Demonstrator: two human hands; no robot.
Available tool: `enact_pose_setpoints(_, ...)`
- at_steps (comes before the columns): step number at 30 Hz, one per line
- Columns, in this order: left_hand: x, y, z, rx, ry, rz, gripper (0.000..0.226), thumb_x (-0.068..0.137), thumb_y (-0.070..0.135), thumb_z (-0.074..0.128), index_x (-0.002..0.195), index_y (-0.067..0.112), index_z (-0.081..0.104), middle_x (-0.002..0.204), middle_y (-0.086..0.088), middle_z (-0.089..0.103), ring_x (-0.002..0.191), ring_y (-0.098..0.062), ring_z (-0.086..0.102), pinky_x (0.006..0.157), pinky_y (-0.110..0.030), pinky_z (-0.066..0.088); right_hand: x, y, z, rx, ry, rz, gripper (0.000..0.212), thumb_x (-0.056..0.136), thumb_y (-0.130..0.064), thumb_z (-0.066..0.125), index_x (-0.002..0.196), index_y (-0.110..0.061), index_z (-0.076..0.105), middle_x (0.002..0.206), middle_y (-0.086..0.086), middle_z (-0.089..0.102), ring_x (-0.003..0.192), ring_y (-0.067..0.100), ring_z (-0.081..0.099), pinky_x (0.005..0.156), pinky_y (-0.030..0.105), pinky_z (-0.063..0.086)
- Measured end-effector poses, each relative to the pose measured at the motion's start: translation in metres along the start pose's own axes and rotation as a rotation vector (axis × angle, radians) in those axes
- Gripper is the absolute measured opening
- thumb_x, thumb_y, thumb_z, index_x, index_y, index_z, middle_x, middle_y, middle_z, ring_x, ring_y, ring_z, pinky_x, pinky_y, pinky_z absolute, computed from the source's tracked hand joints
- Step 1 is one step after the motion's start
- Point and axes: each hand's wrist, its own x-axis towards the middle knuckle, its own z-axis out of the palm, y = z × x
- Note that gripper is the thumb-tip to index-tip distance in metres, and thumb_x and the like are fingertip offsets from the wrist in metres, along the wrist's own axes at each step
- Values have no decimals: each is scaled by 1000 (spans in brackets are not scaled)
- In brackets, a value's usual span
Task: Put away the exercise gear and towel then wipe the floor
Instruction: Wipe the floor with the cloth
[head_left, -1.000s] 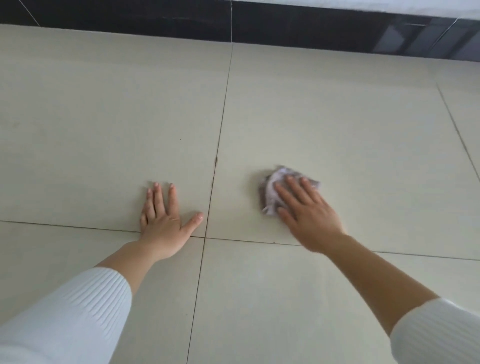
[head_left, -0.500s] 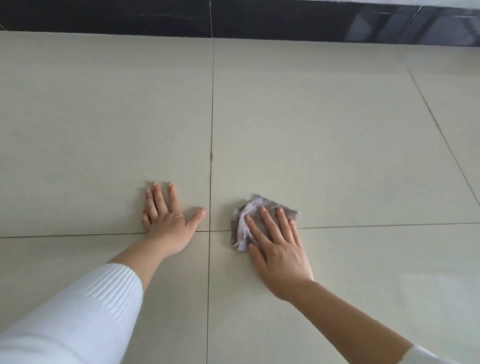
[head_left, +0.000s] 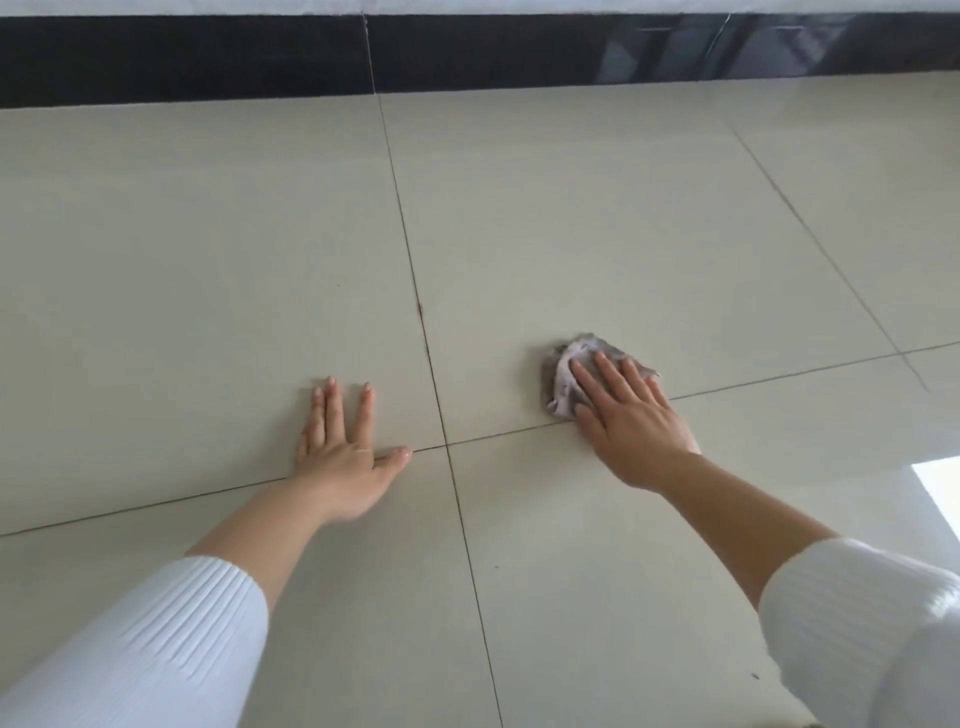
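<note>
Your right hand (head_left: 634, 426) has slid the cloth (head_left: 563, 384) rightward since half a second ago, away from the grout line (head_left: 410, 249) that runs toward the wall. The crumpled cloth now sits on the far right tile, just beyond that tile's near edge and clear of its near-left corner. Your fingers lie straight and slightly apart, pressing flat on top of it, not curled round it. Your left hand (head_left: 343, 462) has stayed put across the line, palm down on the floor (head_left: 649, 218), fingers straight, thumb splayed toward the crossing of the joints.

You look to be in the last part of the job. No exercise gear or towel shows anywhere, so the putting away seems done, though you cannot confirm it from here. Wiping is under way. Which tiles are finished cannot be told, but a dark mark (head_left: 421, 310) on the grout ahead and small specks (head_left: 496, 566) on the near tile suggest ground left to cover.
</note>
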Motion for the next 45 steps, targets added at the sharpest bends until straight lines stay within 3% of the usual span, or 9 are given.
enact_pose_setpoints(7,-12,-19,26,15,88,140,77,95,59,18,146,22,-28,148,-9,-43,136,-23,-40,115,-41,-15,-62,-3,10,54,-86,387,56,101,-48,15,154,-38,-1,164,-2,-3,150,25,-1,121,42,2)
enact_pose_setpoints(14,-23,-25,19,134,28,185,74,97,57,14,146,20,-27,150,-14,-39,140,-27,-34,117,-42,-10,-154,-74,19,-52,-207,-8,54,101,-49,17,152,-44,-1,163,-6,-7,150,26,-2,119,36,-5)
enact_pose_setpoints(17,-40,-32,17,189,-30,172,73,99,51,16,147,17,-28,149,-16,-39,141,-29,-32,118,-43,-6,-177,-108,33,-198,-223,-344,61,98,-36,46,151,-39,16,162,1,11,148,33,15,117,41,9)
enact_pose_setpoints(21,-63,-49,22,194,-77,150,70,102,40,21,147,13,-26,150,-15,-37,142,-29,-28,118,-43,-2,-175,-111,33,-197,-257,-446,59,94,-36,10,153,-37,7,162,-2,-8,147,27,-9,120,43,-1)
enact_pose_setpoints(28,-70,-71,42,65,0,214,73,101,41,28,149,15,-21,151,-9,-37,141,-22,-32,118,-40,-9,-125,-53,29,-94,-151,81,54,103,-47,13,151,-44,-11,159,-17,-17,149,13,-12,117,53,-11)
enact_pose_setpoints(33,-98,-89,69,75,45,177,76,100,46,26,148,11,-22,152,-7,-36,140,-19,-32,117,-36,-11,-128,-9,36,90,-98,385,55,102,-47,14,153,-41,-5,162,-12,-8,150,13,-5,118,54,-5)
enact_pose_setpoints(39,-107,-83,75,74,48,129,77,100,47,25,148,9,-22,153,-9,-35,141,-19,-32,118,-35,-9,-180,-23,68,267,186,645,55,102,-34,26,155,-24,15,161,5,16,148,28,11,121,43,7)
enact_pose_setpoints(42,-106,-82,75,82,61,112,78,99,47,26,148,9,-21,153,-10,-34,141,-20,-31,119,-36,-8,-206,-70,83,335,178,473,53,101,-34,26,153,-26,27,161,0,20,148,29,10,121,40,11)
enact_pose_setpoints(45,-108,-81,76,83,108,116,76,100,45,29,150,8,-16,155,-11,-28,144,-21,-26,118,-34,-7,-230,-127,97,325,171,33,50,93,-30,42,141,-20,50,150,4,42,138,40,32,112,48,32)
